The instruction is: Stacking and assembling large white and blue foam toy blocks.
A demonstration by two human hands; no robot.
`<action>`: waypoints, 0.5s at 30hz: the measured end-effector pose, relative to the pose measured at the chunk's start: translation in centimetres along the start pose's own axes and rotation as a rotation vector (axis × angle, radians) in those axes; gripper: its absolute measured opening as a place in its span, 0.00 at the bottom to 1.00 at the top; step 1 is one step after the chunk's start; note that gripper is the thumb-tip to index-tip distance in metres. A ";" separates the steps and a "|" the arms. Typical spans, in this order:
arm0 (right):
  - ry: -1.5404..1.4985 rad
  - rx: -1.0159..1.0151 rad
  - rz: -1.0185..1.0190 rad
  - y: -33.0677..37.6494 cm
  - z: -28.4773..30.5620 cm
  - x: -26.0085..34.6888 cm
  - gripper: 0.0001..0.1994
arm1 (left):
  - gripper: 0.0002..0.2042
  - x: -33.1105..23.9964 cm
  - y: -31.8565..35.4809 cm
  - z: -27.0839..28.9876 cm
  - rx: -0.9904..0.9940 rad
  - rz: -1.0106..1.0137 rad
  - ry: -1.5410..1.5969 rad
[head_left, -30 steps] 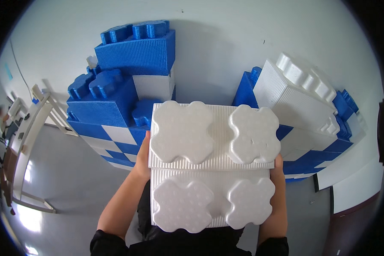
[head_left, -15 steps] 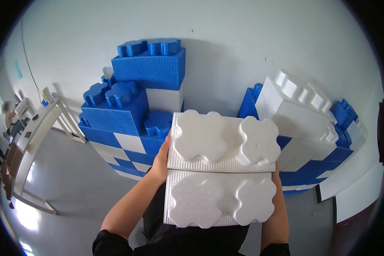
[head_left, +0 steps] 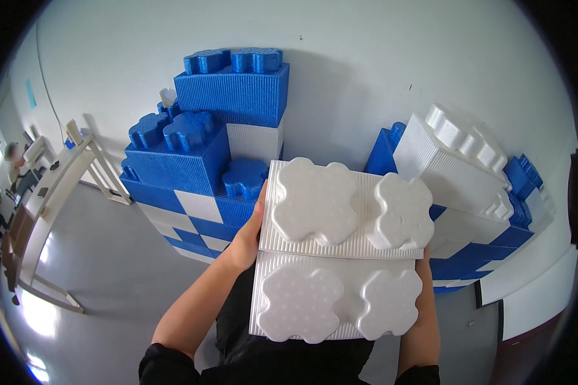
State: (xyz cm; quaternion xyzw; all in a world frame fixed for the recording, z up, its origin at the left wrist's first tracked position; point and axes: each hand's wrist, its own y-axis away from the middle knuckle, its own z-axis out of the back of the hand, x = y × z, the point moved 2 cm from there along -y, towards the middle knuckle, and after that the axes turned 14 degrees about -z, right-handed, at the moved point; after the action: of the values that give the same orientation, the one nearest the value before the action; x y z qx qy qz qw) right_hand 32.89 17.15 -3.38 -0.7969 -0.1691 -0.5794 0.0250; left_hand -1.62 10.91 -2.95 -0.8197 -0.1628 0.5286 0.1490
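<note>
Two big white foam building blocks are held up in front of my body. The far block (head_left: 366, 186) and the near block (head_left: 348, 269) lie against each other along a thin seam, each with two clover-shaped studs facing up. My left hand (head_left: 245, 244) grips their left side, with some fingers hidden underneath. On the opposite side my right hand (head_left: 425, 273) presses against the blocks, and its fingers are mostly covered by them. Beyond my left hand stands a stepped stack of blue and white blocks, topped by a blue block (head_left: 231, 96).
Against the wall (head_left: 366, 83), a lower stack at the right has a large white block (head_left: 443, 160) on top. A blue block (head_left: 244, 179) sits in the step between. At left stand a long white table (head_left: 61, 179) and a seated person (head_left: 14, 167); grey floor (head_left: 122, 276) lies below.
The view has turned slightly, so the stacks appear a little farther right. The held blocks have shifted slightly right and their far edge has risen a little. Both hands keep their grip.
</note>
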 end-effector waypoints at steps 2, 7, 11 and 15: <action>0.008 -0.012 0.013 0.1 1.0 0.5 0.31 | 0.31 -0.7 0.0 -0.3 -0.043 0.024 -0.041; -0.117 0.281 0.134 -1.6 0.8 4.6 0.32 | 0.27 -2.7 0.6 1.4 0.000 -0.290 0.107; -0.243 0.529 0.286 0.6 2.7 9.3 0.31 | 0.30 -13.4 -2.8 -5.8 0.032 -0.384 0.090; -0.251 0.510 0.428 3.0 5.7 12.3 0.31 | 0.35 -17.4 -4.8 -8.7 -0.025 -0.689 0.218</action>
State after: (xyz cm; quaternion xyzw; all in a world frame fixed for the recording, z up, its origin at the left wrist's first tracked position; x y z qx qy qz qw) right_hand 42.34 18.64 6.68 -0.8474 -0.1391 -0.3978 0.3231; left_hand -0.95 7.24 16.71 -0.7699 -0.4191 0.3549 0.3249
